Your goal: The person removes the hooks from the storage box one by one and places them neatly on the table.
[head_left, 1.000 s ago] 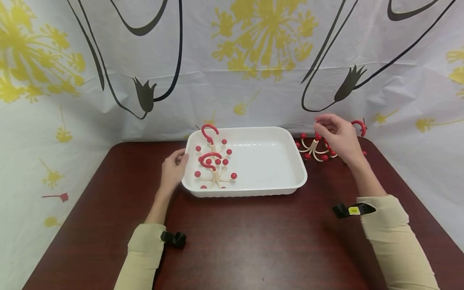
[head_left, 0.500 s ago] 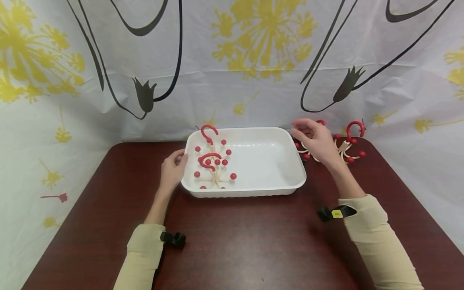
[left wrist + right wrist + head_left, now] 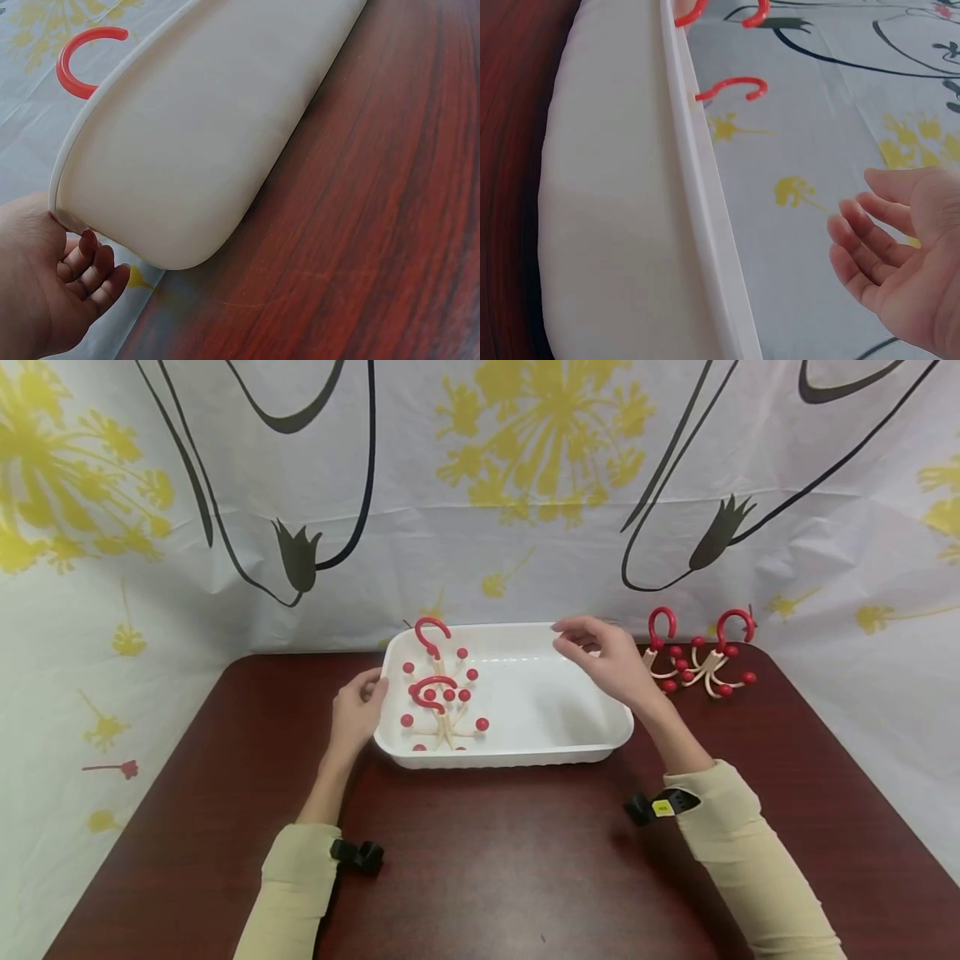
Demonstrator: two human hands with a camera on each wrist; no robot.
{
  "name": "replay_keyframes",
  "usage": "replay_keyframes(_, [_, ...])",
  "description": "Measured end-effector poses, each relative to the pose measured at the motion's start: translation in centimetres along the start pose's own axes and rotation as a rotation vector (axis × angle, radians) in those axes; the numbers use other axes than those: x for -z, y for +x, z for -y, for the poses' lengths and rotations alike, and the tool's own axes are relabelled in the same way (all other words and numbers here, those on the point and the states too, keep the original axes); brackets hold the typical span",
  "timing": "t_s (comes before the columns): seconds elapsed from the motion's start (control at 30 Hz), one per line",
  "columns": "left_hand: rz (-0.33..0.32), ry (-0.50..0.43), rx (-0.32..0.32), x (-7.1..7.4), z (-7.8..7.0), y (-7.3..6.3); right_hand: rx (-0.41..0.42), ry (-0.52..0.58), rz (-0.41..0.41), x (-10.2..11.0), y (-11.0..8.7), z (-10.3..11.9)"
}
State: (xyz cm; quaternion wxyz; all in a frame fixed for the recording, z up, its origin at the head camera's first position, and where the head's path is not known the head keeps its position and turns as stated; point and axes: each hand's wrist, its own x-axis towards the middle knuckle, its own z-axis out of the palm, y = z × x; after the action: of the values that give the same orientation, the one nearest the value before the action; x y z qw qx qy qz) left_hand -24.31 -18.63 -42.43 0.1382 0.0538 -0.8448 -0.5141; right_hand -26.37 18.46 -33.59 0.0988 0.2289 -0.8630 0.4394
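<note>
A white tray (image 3: 540,714) stands at the back of the table. My left hand (image 3: 356,710) grips its left end; the left wrist view shows the fingers (image 3: 97,274) curled under the rim. Inside, on the left, are two multi-arm hook hangers, one behind (image 3: 435,639) and one in front (image 3: 444,724). Each has a red top hook and cream arms tipped with red balls. Over the tray's right part hovers my right hand (image 3: 611,664), holding nothing, fingers loosely bent and apart. Two similar hangers, one nearer (image 3: 651,655) and one farther right (image 3: 709,668), stand beyond the tray's right end.
A patterned white curtain (image 3: 480,552) hangs right behind the table's back edge. The dark red wooden table (image 3: 487,852) reaches toward me in front of the tray.
My right hand has moved left, off the hangers on the right and over the tray, carrying nothing. The nearer hanger stayed behind. My left hand keeps its place on the tray.
</note>
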Motion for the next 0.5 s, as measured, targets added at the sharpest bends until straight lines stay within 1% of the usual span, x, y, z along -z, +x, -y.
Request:
replay_keyframes(0.27, [0.002,0.001,0.024,0.1,-0.1,-0.1,0.017,0.004,0.043,-2.0,0.6,1.1])
replay_keyframes(0.5, [-0.001,-0.001,0.005,0.0,0.1,-0.1,0.066,0.021,0.058,-3.8,1.2,2.4])
